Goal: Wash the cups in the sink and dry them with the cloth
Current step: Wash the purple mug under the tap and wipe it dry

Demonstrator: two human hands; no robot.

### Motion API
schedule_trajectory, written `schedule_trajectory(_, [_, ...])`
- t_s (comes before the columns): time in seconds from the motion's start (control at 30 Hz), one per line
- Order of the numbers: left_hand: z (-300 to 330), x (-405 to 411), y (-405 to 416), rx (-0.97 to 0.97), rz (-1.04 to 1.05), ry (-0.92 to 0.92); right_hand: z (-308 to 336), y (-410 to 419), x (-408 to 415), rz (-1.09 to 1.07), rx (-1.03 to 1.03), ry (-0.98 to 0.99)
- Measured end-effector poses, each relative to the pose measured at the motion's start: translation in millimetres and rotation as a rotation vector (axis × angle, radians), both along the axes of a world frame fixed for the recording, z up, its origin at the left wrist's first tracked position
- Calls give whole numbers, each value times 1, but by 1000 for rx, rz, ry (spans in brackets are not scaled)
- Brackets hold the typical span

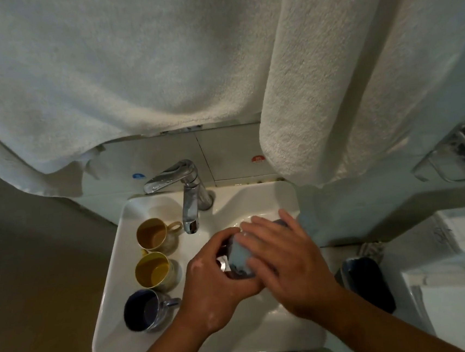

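Now cup (240, 256) over sink (109, 329), clasped in left hand (216, 285), right hand (284, 258) flat across it.

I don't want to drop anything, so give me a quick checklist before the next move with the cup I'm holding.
1. Grip: left hand curls round the cup, right hand lies over it. Ok.
2. Cup held over the sink basin. Ok.
3. Water running from the faucet: cannot tell.
4. Three cups on the left ledge, tan cup, yellow cup, dark blue cup, sit upright. Ok.
5. Hanging towel within view for drying. Ok.
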State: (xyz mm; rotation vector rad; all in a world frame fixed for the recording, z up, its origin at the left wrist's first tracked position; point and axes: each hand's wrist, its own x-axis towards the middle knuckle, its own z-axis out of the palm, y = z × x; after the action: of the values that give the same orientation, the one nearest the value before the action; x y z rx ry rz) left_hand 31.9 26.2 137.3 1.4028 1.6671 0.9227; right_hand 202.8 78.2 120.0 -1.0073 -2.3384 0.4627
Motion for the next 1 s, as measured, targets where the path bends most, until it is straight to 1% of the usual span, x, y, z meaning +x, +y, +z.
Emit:
schedule_trajectory(0.03, [2,-1,0,4,-24,4,0,7,3,-78,-77,43])
schedule_trajectory(0.1, [4,-3,0,23,-82,44,3,21,9,-289,-346,174])
schedule_trajectory(0.13, [5,-4,1,35,-101,59,5,23,9,-359,-443,241])
schedule_trajectory(0.17, [7,-4,1,46,-105,62,7,21,8,-383,-484,267])
schedule_trajectory(0.23, [7,-2,2,64,-98,66,15,7,2,-335,-347,208])
schedule_trajectory(0.3, [8,-1,1,77,-93,73,17,-7,0,-202,-153,125])
schedule_trajectory(0.33, [9,-1,0,88,-94,74,16,-7,0,-141,-101,118])
schedule_trajectory(0.37, [10,-2,0,104,-99,75,15,-4,2,-116,-103,132])
schedule_trajectory(0.43, [11,-4,1,133,-126,87,14,6,8,-190,-232,213])
schedule_trajectory(0.53, [13,-8,2,154,-163,92,18,20,13,-357,-611,333])
schedule_trajectory(0.57, [13,-8,2,144,-161,85,16,22,13,-387,-681,326])
schedule_trajectory(0.63, [12,-8,2,103,-139,66,12,23,14,-393,-727,265])
schedule_trajectory(0.7, [10,-9,1,84,-128,82,11,25,16,-402,-700,213])
schedule_trajectory(0.8, [7,-12,0,85,-107,98,20,27,21,-445,-647,256])
schedule_trajectory(0.93, [11,-11,7,156,-71,92,39,21,16,-334,-456,206])
schedule_trajectory(1.0, [10,-10,11,193,-84,131,42,22,13,-343,-413,202])
